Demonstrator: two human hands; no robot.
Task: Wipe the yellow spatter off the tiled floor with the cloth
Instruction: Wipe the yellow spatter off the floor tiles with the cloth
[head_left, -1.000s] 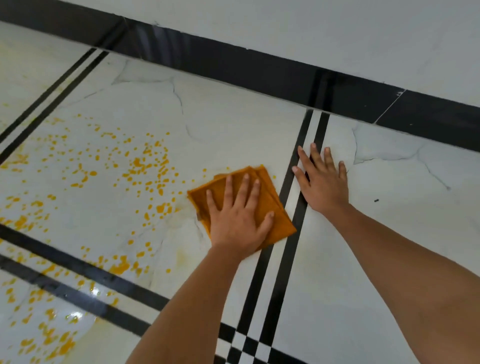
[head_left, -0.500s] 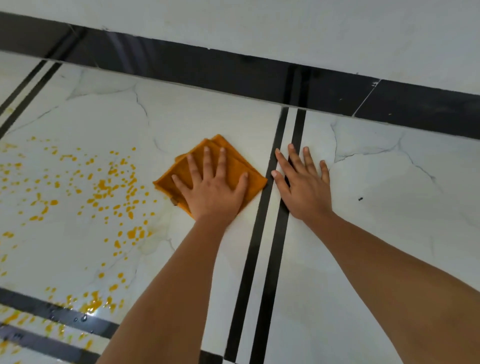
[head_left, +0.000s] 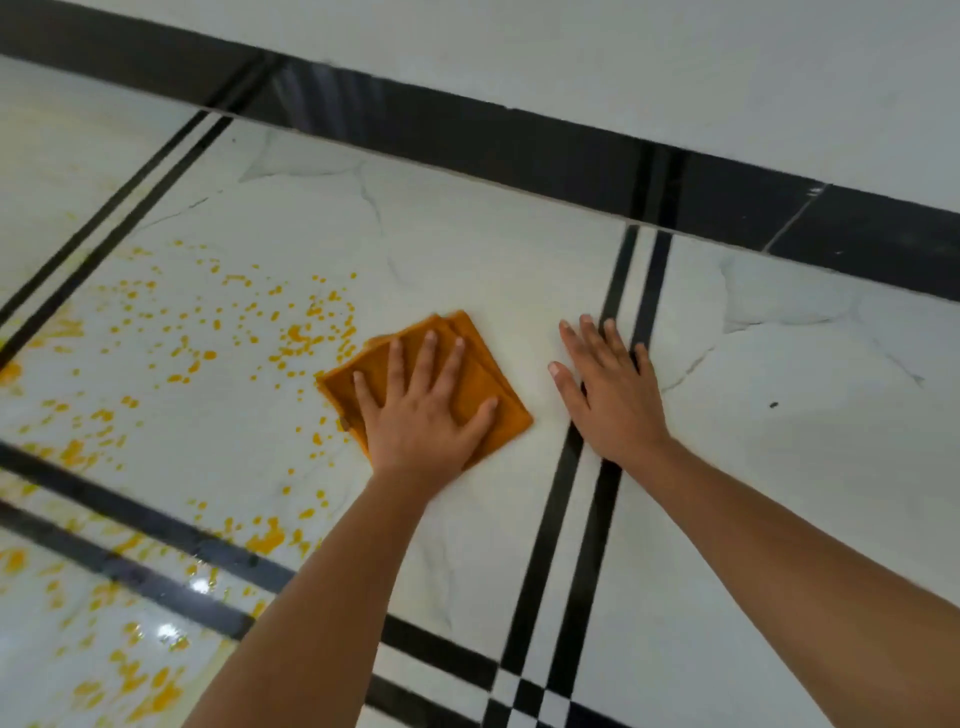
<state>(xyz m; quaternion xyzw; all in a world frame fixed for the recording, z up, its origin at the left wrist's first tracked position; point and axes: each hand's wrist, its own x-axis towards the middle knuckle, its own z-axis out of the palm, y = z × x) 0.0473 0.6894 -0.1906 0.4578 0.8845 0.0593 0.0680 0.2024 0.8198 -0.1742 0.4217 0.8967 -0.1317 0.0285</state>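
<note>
A folded orange cloth (head_left: 480, 364) lies flat on the white marble-look tiled floor (head_left: 467, 249). My left hand (head_left: 421, 421) presses down on it with fingers spread, covering most of it. The cloth's left edge touches the right fringe of the yellow spatter (head_left: 296, 338), which spreads in many small drops across the tile to the left. More yellow blotches (head_left: 265, 540) lie on and below the black cross stripes at the lower left. My right hand (head_left: 613, 400) rests flat and open on the floor, over the double black stripe.
A double black stripe (head_left: 561, 519) runs from the wall toward me, right of the cloth. Another pair of black stripes (head_left: 130, 519) crosses at the lower left, wet and shiny. A black skirting band (head_left: 519, 150) and a white wall close off the far side.
My left hand has slid the cloth leftward, off the double black stripe and up against the spatter. My right hand has stayed planted on the stripe. The view has shifted.
</note>
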